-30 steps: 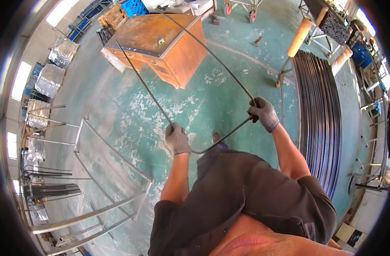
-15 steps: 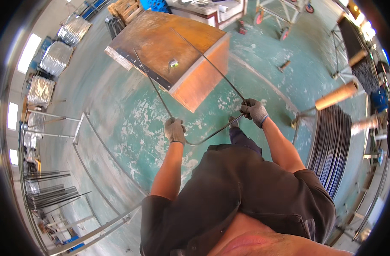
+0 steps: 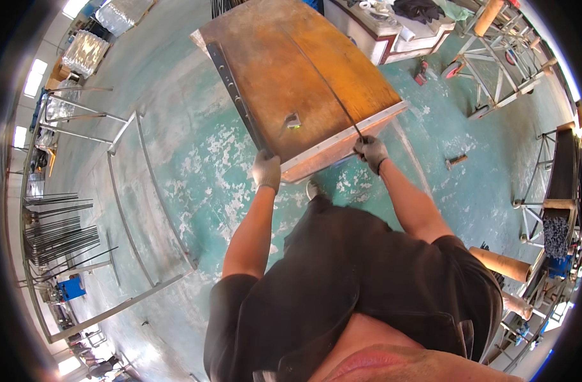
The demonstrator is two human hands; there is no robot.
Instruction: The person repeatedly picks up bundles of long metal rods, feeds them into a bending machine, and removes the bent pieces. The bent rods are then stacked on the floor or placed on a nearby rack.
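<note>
A thin dark metal rod bent into a U [image 3: 321, 76] reaches from my gloved hands over the rust-brown table [image 3: 291, 38]. My right hand [image 3: 372, 153] is closed around its right leg, just off the table's near edge. At the near left corner, my left hand [image 3: 266, 170] is closed on the rod's other leg. That leg is hard to tell from the dark metal strip [image 3: 240, 105] along the table's left edge. Between my hands, the rod's bend is partly hidden against the table front. A small metal-and-yellow tool, possibly a tape measure [image 3: 293, 121], lies on the tabletop.
A metal frame rack [image 3: 148, 153] stands on the left, with many dark bent rods [image 3: 58, 239] on it. To the right, a hammer [image 3: 456, 161] lies on the green floor. A wheeled steel frame [image 3: 495, 83] and a cluttered pale bench [image 3: 393, 38] stand beyond.
I have stepped closer to the table and turned slightly right. Both hands have moved up to its near edge, and the rod now reaches farther over the tabletop.
</note>
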